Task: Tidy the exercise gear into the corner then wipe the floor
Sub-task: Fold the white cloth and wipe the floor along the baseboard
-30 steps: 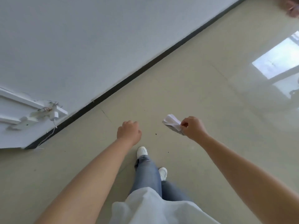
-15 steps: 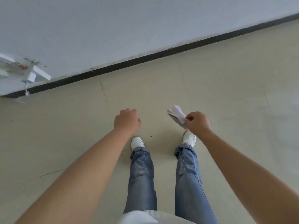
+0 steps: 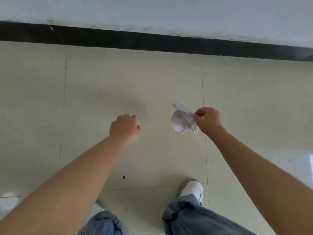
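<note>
- Now squared up to the wall (image 3: 152,7), black skirting (image 3: 152,43) running level across the top; white fitting seen at the left edge half a second ago gone from view.
- Right hand (image 3: 209,121): grip pinched on a crumpled white tissue (image 3: 182,119), held above the floor (image 3: 118,82), bulging to the left of the grip.
- Left hand (image 3: 124,128): fingers curled, holding nothing, well to the left of the tissue.
- Dark speck (image 3: 123,177) on the floor, nearer the feet than either grip.
- White shoe (image 3: 193,189) below the right grip.
- No readable writing or brand anywhere.

No readable text, label, brand, number or sign anywhere in view.
</note>
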Demonstrator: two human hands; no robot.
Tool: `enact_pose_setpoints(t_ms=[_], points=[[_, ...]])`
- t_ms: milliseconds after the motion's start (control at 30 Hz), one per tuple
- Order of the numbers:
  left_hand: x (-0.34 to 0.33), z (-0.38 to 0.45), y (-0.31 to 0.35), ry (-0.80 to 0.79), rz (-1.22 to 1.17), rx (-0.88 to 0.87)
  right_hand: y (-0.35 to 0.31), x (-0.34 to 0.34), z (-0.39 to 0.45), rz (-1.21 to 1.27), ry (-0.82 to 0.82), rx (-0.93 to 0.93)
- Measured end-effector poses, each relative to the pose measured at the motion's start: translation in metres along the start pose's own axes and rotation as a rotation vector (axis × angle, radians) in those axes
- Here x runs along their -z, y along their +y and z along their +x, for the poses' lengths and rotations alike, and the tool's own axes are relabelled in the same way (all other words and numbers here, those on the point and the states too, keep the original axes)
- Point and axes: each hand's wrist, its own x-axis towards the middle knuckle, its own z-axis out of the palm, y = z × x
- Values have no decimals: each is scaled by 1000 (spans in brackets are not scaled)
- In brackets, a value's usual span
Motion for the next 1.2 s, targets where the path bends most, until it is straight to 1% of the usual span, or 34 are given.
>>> enact_pose_setpoints(t_ms=[100,200,233,300,400,467,533,567,633,700,767,833,900,1000,1067,1133,1200], points=[[-30,60,-5,93,-14,-34,6,-33,45,-76,79,116],[-48,110,-20,165,-23,-61,5,-73,71,-149,74,206],[-52,123,-26,184,-60,-76,5,-86,75,-166,76,232],[-55,141,-37,186,-230,-101,8,-108,71,-154,79,273],[-59,148,-47,106,-594,-70,13,-134,48,-66,54,329],[-64,142,-48,-6,-803,7,9,-146,32,-28,34,377],[-73,138,-47,-125,-939,78,5,-158,25,-86,109,504],[-77,138,-46,-159,-944,82,7,-167,24,-104,153,566],[-84,143,-43,-174,-820,24,9,-180,18,-124,177,644],[-87,144,-40,-143,-645,-34,19,-193,11,-160,127,649],[-88,141,-35,-107,-524,-57,33,-201,4,-211,62,626],[-88,135,-27,-34,-378,-98,41,-197,-1,-171,-29,531],[-91,134,-18,24,-281,-136,49,-193,3,-118,-56,390],[-99,131,-7,33,-171,-143,60,-185,15,-13,-23,141],[-105,131,-1,34,-105,-124,60,-184,23,75,-32,-26],[-110,130,5,64,-41,-102,58,-188,29,119,-59,-99],[-113,130,6,118,7,-82,52,-192,31,128,-86,-130]])
